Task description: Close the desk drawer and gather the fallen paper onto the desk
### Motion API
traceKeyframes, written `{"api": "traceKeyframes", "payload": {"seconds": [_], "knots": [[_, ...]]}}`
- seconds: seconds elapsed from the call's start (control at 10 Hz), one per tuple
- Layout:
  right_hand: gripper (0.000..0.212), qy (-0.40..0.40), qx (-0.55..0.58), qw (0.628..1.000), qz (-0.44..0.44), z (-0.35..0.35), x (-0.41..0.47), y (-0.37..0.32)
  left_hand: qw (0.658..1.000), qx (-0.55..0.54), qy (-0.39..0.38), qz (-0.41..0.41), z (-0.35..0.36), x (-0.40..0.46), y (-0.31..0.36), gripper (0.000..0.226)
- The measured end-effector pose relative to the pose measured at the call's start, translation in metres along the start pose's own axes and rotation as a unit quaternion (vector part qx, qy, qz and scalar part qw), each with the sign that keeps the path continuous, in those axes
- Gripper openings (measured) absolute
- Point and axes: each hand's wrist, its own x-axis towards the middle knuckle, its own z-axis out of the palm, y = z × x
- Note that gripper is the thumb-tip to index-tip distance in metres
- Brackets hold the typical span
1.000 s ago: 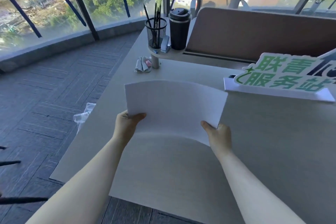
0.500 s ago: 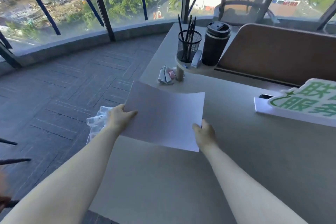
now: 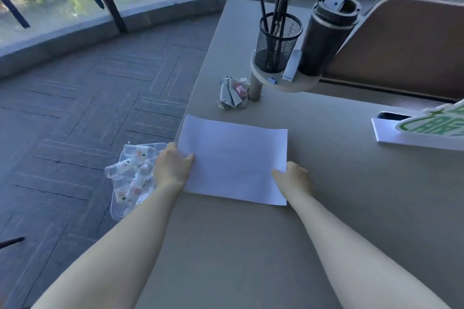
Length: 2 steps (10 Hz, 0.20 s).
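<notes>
A person's two bare forearms reach forward over a grey desk point(image 3: 313, 233). A blank white sheet of paper point(image 3: 236, 160) lies flat on the desk near its left edge. The left hand point(image 3: 172, 169) pinches the sheet's left edge, thumb on top and fingers hidden beneath. The right hand point(image 3: 292, 178) grips the right edge near the lower corner in the same way. No writing shows on the paper.

At the right edge stands a white sign point(image 3: 424, 130) with green characters, cut off and unreadable. Behind the paper, a small raised round shelf point(image 3: 283, 83) holds a black mesh pencil cup point(image 3: 277, 42) and a black travel mug point(image 3: 326, 35). Crumpled wrappers point(image 3: 232, 93) lie beside the shelf's post. A clear patterned plastic bag point(image 3: 130, 175) lies off the desk's left side, above the grey floor.
</notes>
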Motion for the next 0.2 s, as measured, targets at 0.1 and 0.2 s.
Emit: {"api": "traceKeyframes", "payload": {"seconds": [0.1, 0.2], "knots": [[0.034, 0.035, -0.068, 0.997, 0.030, -0.0040, -0.0036, -0.0024, 1.000, 0.023, 0.018, -0.001, 0.0015, -0.0014, -0.0024, 0.049], [0.050, 0.048, -0.074, 0.995, 0.037, -0.0071, -0.0100, 0.0023, 0.998, 0.026, 0.047, 0.012, -0.0006, -0.0075, -0.0064, 0.054]]}}
